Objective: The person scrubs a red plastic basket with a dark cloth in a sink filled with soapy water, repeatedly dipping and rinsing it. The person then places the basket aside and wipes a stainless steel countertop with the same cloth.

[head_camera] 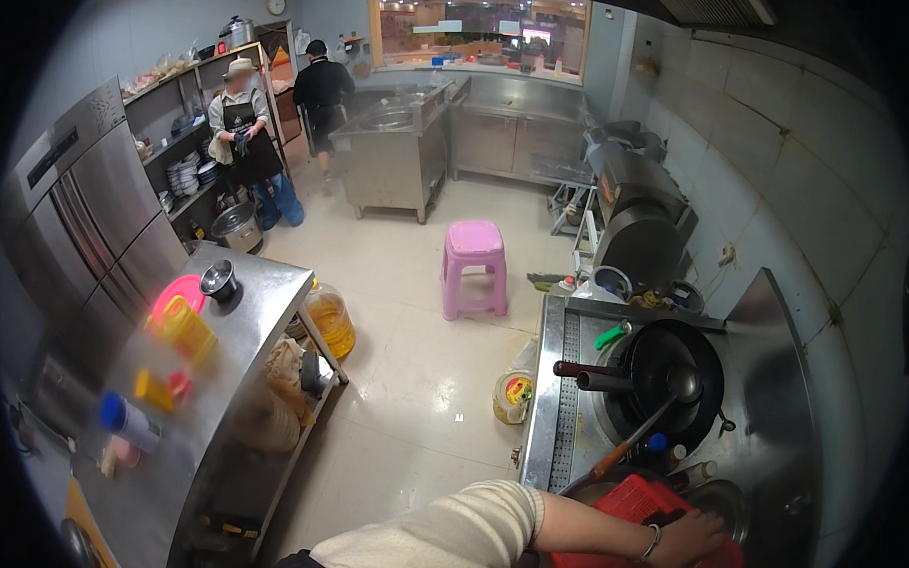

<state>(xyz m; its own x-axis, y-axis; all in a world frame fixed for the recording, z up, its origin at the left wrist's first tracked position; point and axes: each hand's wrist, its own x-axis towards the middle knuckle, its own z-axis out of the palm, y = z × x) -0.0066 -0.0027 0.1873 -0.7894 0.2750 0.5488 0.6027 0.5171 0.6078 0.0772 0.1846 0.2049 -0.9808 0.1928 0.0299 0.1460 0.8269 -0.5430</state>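
Observation:
At the lower right, my left hand (687,546) lies over the far side of a red plastic basket (627,502), fingers curled at its rim. A bracelet circles the wrist, below a cream sleeve. The basket sits tilted over a round vessel (586,490) on the steel stove counter (550,445); its contents are mostly hidden. My right hand is out of view. Beyond the basket, a ladle (682,383) with a wooden handle rests in a black wok (704,345). Bottles (655,443), one blue-capped, stand between wok and basket.
A pink plastic stool (474,270) stands on the tiled floor. To the left, a steel table (263,292) carries a metal bowl (218,279) and containers. An oil jug (329,321) stands beside it. Two people (246,134) (322,84) are at the back, near shelves.

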